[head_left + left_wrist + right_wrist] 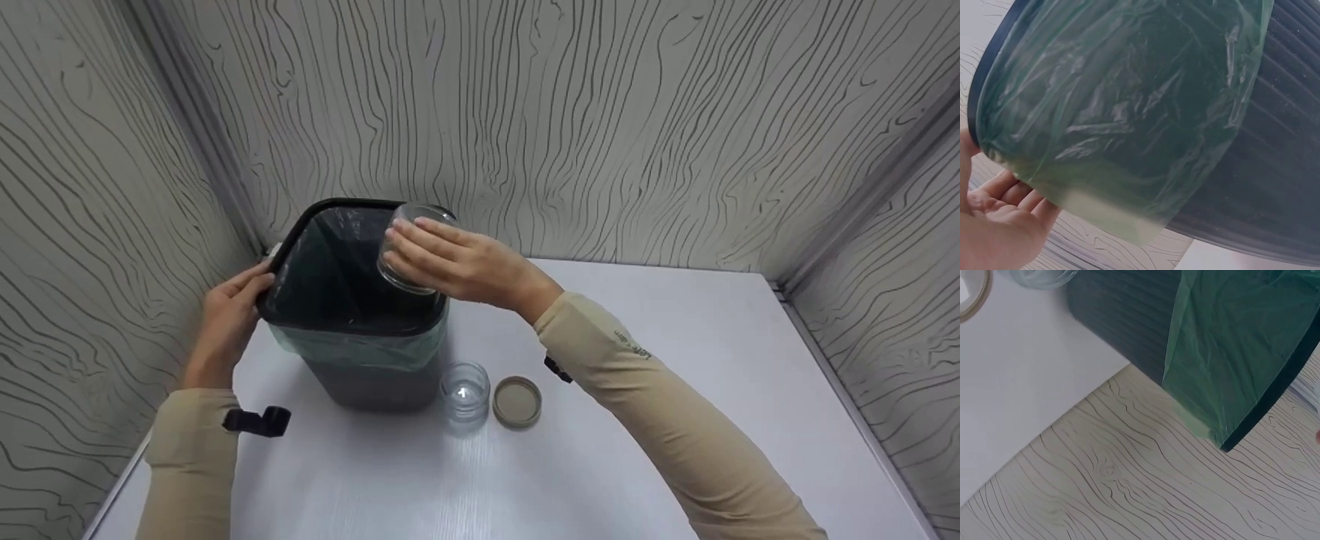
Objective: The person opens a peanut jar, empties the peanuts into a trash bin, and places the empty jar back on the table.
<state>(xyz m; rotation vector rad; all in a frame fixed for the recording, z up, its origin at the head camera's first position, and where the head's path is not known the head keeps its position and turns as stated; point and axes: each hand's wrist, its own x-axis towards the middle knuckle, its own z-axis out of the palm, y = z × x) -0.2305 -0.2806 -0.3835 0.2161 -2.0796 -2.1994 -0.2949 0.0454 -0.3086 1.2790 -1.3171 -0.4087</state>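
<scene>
A dark trash bin (349, 328) with a green liner bag (367, 351) folded over its rim stands at the left of the table. My left hand (229, 311) grips the bin's left rim; in the left wrist view that hand (1008, 225) is at the lower left, beside the liner. Over the bin's right side my right hand (476, 266) holds a clear jar (421, 213), tilted, with fingers wrapped along its side. Whether anything is inside the jar cannot be told. The right wrist view catches only a fingertip at its right edge.
A smaller clear jar (465, 394) stands just right of the bin's base. Next to it lies a round tan lid (517, 403). Wood-grain patterned panels (562, 135) enclose the white table (675, 322) at the back and sides.
</scene>
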